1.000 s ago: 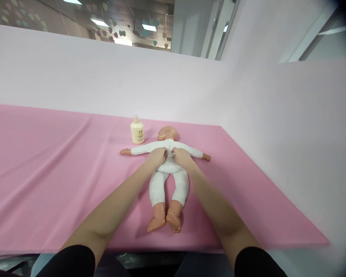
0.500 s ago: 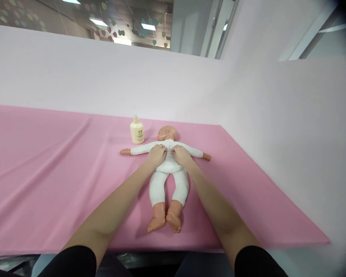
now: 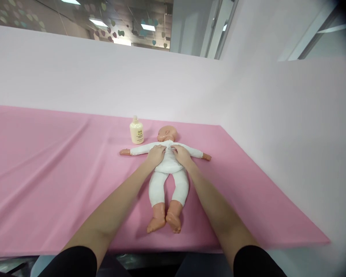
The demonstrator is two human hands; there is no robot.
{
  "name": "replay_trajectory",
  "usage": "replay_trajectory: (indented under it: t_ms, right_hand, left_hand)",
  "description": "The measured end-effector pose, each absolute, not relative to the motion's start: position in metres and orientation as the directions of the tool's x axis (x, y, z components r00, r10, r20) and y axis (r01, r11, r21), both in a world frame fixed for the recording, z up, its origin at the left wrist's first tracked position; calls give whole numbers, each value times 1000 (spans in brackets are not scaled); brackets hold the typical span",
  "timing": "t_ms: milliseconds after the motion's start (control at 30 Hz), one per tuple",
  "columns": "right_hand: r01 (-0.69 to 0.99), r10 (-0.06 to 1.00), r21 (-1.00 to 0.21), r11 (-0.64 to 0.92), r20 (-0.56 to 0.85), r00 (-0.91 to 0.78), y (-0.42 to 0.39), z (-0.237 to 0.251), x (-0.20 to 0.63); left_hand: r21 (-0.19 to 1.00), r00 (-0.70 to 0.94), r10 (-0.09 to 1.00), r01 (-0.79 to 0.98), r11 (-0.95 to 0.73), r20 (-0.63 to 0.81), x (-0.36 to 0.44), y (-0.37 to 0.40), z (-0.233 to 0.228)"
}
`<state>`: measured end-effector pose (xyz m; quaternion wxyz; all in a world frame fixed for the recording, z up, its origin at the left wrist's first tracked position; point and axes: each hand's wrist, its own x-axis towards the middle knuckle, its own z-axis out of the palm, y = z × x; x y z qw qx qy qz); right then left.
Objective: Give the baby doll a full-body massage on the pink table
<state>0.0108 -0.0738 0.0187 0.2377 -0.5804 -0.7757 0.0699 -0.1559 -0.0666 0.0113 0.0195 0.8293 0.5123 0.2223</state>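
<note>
Baby doll (image 3: 168, 181) in white suit lies face-up on pink cloth (image 3: 60, 173), arms spread, feet toward the camera. Left hand (image 3: 155, 154) and right hand (image 3: 181, 154) rest on its chest, fingers curled onto the fabric; a pinch cannot be made out. Cream bottle (image 3: 136, 131) stands upright just beside the doll's head.

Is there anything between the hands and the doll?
Nothing visible. The left hand and the right hand both rest right on the chest of the doll, on its white suit. The bottle stands off beside the doll's head.
</note>
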Motion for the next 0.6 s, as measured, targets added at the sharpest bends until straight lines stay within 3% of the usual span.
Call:
replay_trajectory:
  t_ms: [233, 333, 467, 600]
  right_hand:
    - [901, 880, -235, 364, 404, -250, -75, 14, 9]
    - [884, 860, -236, 405, 427, -280, -71, 10, 11]
    - [854, 853, -273, 443, 420, -309, -69, 8, 15]
    - [866, 886, -261, 427, 314, -342, -76, 14, 15]
  left_hand:
    - [182, 385, 843, 861, -474, 375, -155, -67, 8]
    - [172, 414, 818, 843, -510, 399, -156, -63, 3]
    - [161, 439, 811, 834, -528, 386, -157, -61, 2]
    - [95, 456, 833, 858, -505, 312, -154, -68, 11]
